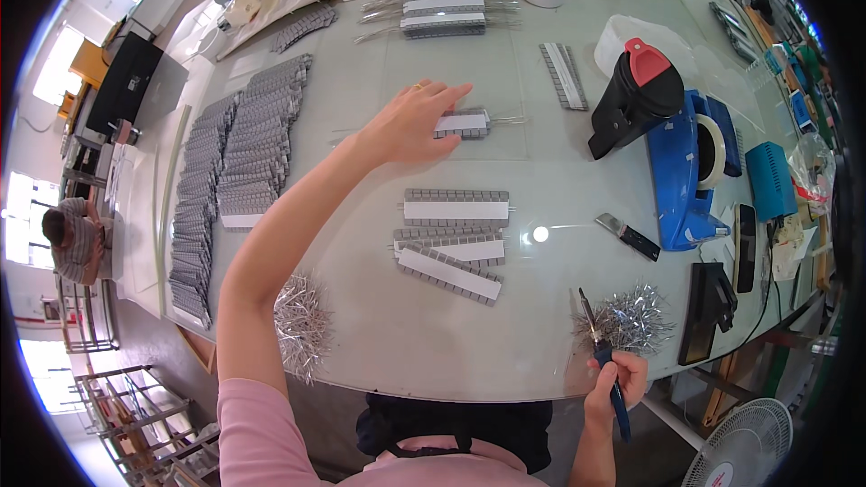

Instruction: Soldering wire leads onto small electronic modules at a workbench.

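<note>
My left hand (pixel 417 123) reaches to the middle of the table. Its thumb and fingers lie around the left end of a short grey segmented strip with a white band (pixel 462 124); thin wires stick out past the strip's ends. Part of that strip is hidden under the hand. My right hand (pixel 622 381), at the front right, is closed around the dark blue handle of a soldering iron (pixel 616 392). The iron's tip points away from me, beside a bunch of silvery tinsel-like strands (pixel 636 318). Between the hands lie several similar grey strips (pixel 456 209), one slanting across another.
Stacked strips with wires (pixel 442 7) lie at the back; rows of grey strips (pixel 262 126) fill the left. On the right are a black cup with a red lid (pixel 636 95), a blue tape dispenser (pixel 677 189) and a utility knife (pixel 629 236). More silvery strands (pixel 302 325) lie near my left arm.
</note>
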`<control>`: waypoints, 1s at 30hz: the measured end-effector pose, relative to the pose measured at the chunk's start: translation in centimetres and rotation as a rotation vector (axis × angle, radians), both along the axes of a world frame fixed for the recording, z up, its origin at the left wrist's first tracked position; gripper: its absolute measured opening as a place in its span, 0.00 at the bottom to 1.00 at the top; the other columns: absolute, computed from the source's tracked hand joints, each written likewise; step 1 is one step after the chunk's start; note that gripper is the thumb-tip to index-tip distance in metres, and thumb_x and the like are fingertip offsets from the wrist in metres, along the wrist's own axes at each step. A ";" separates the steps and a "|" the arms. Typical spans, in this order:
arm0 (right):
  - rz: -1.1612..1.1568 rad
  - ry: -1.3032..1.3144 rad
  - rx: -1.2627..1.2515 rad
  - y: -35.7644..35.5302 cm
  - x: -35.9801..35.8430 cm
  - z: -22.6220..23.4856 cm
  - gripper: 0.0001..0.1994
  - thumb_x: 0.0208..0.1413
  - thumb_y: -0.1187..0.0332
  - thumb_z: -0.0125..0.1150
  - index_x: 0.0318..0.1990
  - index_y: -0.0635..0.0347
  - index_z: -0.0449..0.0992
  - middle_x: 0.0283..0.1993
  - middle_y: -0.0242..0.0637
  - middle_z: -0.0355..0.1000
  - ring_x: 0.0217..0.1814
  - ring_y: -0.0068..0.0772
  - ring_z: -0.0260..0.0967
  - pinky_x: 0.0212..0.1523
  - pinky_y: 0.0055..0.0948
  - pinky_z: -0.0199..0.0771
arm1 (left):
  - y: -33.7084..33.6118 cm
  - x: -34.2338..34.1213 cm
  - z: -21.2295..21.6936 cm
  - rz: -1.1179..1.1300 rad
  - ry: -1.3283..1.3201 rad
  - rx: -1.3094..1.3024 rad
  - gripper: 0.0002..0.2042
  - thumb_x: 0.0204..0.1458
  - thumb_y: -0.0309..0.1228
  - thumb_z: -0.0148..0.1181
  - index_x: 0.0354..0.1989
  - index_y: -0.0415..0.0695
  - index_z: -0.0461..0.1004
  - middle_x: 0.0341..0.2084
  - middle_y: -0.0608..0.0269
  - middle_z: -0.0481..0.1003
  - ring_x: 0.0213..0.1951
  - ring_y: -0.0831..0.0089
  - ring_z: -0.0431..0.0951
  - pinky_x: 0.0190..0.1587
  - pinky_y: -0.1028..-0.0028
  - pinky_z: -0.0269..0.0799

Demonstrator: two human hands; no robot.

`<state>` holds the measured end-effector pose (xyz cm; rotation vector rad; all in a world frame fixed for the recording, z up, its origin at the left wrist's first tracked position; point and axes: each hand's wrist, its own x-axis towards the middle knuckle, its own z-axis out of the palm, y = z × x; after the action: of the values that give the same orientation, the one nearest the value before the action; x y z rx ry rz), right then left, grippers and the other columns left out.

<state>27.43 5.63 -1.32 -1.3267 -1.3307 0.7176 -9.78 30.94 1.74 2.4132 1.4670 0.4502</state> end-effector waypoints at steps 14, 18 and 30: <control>0.007 0.015 -0.013 -0.1 0.3 -0.3 0.12 0.57 0.66 0.58 0.39 0.66 0.66 0.32 0.38 0.67 0.25 0.28 0.71 0.31 0.22 0.71 | 0.8 0.0 2.4 0.020 -0.021 -0.197 0.38 0.46 0.38 0.60 0.67 0.39 0.54 0.46 0.50 0.70 0.48 0.57 0.70 0.52 0.65 0.68; 0.000 0.016 -0.014 -0.1 0.4 -0.4 0.12 0.57 0.65 0.58 0.39 0.66 0.66 0.32 0.38 0.67 0.25 0.28 0.71 0.31 0.22 0.71 | 0.3 0.4 2.3 0.001 0.013 -0.199 0.39 0.46 0.39 0.61 0.68 0.40 0.53 0.46 0.51 0.70 0.46 0.57 0.72 0.51 0.65 0.69; 0.013 0.004 -0.033 -0.2 0.5 -0.4 0.12 0.57 0.66 0.58 0.39 0.65 0.66 0.32 0.38 0.68 0.25 0.28 0.71 0.31 0.23 0.70 | 0.9 0.0 2.8 0.076 0.012 -0.126 0.37 0.48 0.39 0.61 0.66 0.37 0.55 0.43 0.50 0.72 0.45 0.55 0.73 0.49 0.64 0.70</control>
<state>27.95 5.39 -1.73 -1.3431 -1.3302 0.7536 -9.79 31.86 4.57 2.2736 1.5476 0.3485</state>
